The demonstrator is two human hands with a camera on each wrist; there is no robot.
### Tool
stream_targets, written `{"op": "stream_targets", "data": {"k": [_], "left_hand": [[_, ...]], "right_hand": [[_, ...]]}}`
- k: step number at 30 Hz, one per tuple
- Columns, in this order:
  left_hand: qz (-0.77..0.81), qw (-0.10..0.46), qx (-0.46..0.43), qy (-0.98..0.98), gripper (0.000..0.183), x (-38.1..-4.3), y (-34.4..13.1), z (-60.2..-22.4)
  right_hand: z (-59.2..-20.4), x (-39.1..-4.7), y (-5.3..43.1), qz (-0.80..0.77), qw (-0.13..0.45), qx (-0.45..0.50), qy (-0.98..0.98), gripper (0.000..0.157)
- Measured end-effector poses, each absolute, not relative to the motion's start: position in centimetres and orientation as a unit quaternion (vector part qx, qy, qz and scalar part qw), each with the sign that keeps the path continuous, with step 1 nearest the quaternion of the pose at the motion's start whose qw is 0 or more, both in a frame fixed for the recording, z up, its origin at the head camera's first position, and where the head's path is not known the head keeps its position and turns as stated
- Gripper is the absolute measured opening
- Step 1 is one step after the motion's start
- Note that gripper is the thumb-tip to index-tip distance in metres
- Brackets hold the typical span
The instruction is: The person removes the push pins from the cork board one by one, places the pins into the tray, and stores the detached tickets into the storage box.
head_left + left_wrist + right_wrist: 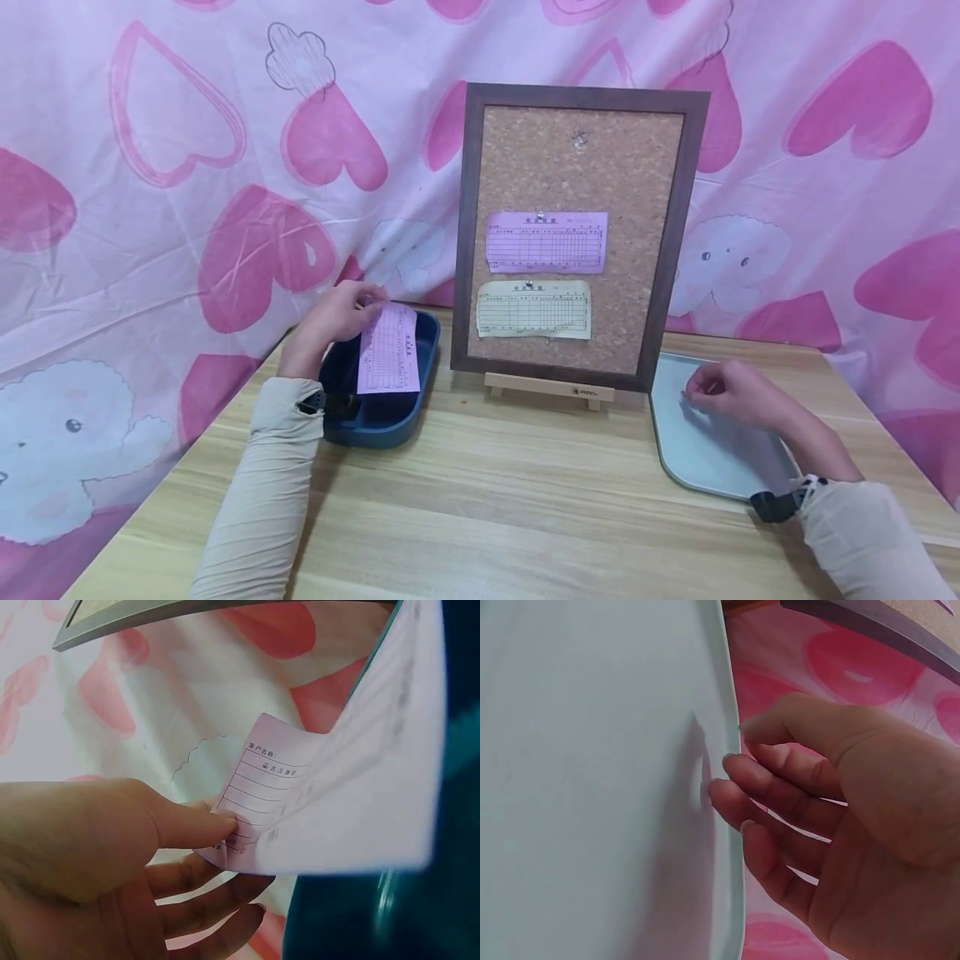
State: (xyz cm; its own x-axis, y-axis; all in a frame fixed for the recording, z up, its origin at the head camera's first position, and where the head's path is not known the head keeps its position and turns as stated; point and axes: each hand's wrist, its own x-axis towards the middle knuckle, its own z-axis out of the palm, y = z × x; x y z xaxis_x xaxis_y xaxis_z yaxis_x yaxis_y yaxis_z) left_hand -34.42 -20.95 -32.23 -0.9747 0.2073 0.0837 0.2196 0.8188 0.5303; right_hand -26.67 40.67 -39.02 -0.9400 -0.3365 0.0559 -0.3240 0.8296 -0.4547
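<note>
My left hand (337,312) pinches a pink receipt slip (388,350) between thumb and fingers at its upper end. The slip hangs over a dark blue bin (386,437); in the left wrist view the slip (360,810) curves away from the thumb. Over a pale green tray (720,467), my right hand (738,396) has its thumb and index finger pinched together. A tiny pin (684,396) shows at those fingertips, mostly hidden. Between the hands stands a framed corkboard (577,183) with a pink slip (547,242) pinned above a pale green slip (534,309).
Several clear pins (578,140) sit clustered near the top of the corkboard. The board leans on a small wooden easel (549,387) on the wood-grain table (510,500). A pink heart-patterned cloth (165,275) hangs behind the table.
</note>
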Motion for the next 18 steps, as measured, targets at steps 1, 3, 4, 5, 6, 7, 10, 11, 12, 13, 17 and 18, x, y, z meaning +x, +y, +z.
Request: {"op": "stream_targets", "data": {"k": [1,3,4,5,6,7,10,11,12,13,17,18], "left_hand": [[-0.280,0.016,-0.113,-0.953,0.032,-34.5,-21.1,-32.2],[-0.281,0.022,-0.112,-0.953,0.031,-34.4,-21.4,-32.1],[-0.281,0.023,-0.111,-0.953,0.031,-34.4,-21.6,-32.0],[-0.278,0.025,-0.111,-0.954,0.031,-34.4,-21.6,-32.0],[-0.274,0.024,-0.113,-0.955,0.030,-34.4,-21.7,-32.1],[-0.271,0.019,-0.113,-0.956,0.030,-34.4,-21.7,-32.1],[-0.259,0.000,-0.137,-0.956,0.031,-34.5,-21.3,-32.4],[-0.255,-0.004,-0.146,-0.956,0.031,-34.6,-21.1,-32.5],[-0.253,-0.008,-0.154,-0.955,0.031,-34.6,-20.9,-32.6],[-0.250,-0.009,-0.160,-0.955,0.031,-34.6,-20.7,-32.7],[-0.249,-0.009,-0.179,-0.952,0.029,-34.6,-20.2,-32.9],[-0.251,-0.009,-0.180,-0.951,0.029,-34.6,-20.1,-33.0]], "right_hand": [[-39.1,-26.7,40.7,-0.232,0.016,-0.173,0.957,0.007],[-39.2,-26.7,40.8,-0.228,0.015,-0.174,0.958,0.006],[-39.2,-26.7,40.8,-0.226,0.014,-0.175,0.958,0.005],[-39.3,-26.7,40.8,-0.225,0.012,-0.176,0.958,0.004],[-39.4,-26.7,40.8,-0.223,0.009,-0.180,0.958,0.004],[-39.5,-26.7,40.9,-0.222,0.007,-0.182,0.958,0.003],[-39.7,-26.6,40.9,-0.221,0.008,-0.186,0.957,0.003],[-39.7,-26.6,41.0,-0.222,0.010,-0.187,0.957,0.003],[-39.8,-26.6,41.0,-0.222,0.011,-0.188,0.957,0.003],[-39.8,-26.6,41.0,-0.222,0.013,-0.188,0.957,0.003],[-39.8,-26.7,41.0,-0.221,0.021,-0.191,0.956,0.005],[-39.8,-26.7,41.0,-0.220,0.024,-0.191,0.956,0.005]]}}
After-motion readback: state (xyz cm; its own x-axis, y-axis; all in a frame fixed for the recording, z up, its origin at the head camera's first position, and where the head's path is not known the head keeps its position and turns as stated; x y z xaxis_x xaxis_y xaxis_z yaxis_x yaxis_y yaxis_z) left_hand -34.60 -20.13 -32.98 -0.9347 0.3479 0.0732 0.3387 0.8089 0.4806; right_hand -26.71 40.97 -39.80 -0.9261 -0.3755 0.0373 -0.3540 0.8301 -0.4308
